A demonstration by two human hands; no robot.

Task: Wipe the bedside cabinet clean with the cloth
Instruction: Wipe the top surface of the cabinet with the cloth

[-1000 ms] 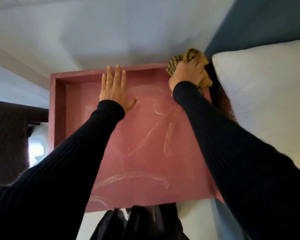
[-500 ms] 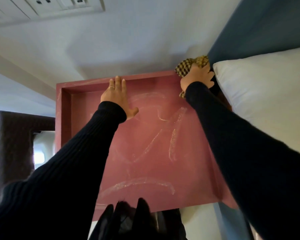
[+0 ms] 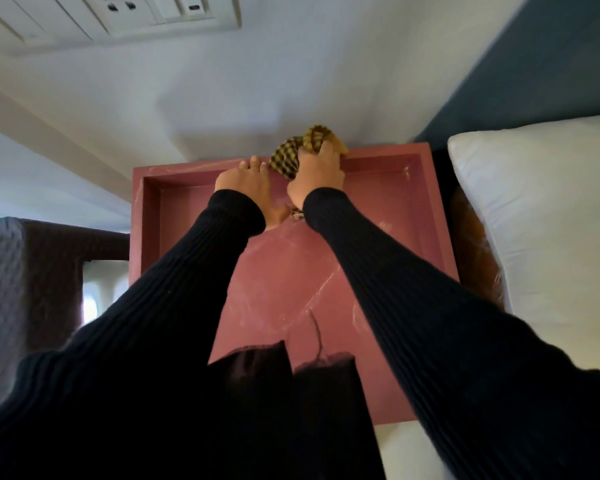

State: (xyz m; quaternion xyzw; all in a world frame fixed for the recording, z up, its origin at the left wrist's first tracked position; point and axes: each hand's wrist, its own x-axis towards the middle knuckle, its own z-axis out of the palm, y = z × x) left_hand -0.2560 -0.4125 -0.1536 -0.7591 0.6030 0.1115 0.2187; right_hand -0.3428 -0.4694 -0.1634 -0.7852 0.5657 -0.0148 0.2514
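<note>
Looking straight down at a pinkish-red bedside cabinet [image 3: 378, 244] filling the middle of the frame, raised lip around the left, top and right edges. Streaky smear marks all over the flat top, mostly centre and lower centre.

Right hand [image 3: 317, 174] up at the top centre of the frame, fingers curled tight around a bunched yellow-and-dark checked cloth [image 3: 291, 152], pushing it against the back lip of the cabinet right where that meets the white wall [image 3: 222, 98]. Part of the cloth sticking out above and to the left of the knuckles.

Left hand [image 3: 245, 187] just left of it, nearly touching the cloth, lying flat on the cabinet top with fingers straight and reaching to the back lip, thumb splayed toward the right wrist. Holding nothing, just pressing down. Both arms in black ribbed sleeves [image 3: 413, 306] coming up from the bottom of the frame.

Other stuff: white pillow [image 3: 541, 230] on the right side, blue headboard [image 3: 541, 74] in the upper right, socket and switch panel [image 3: 118, 15] in the upper left on the wall, dark textured chair [image 3: 18, 278] at the left edge. Some dark fabric [image 3: 291, 393] hanging in front of the cabinet's lower edge, can't tell what exactly.
</note>
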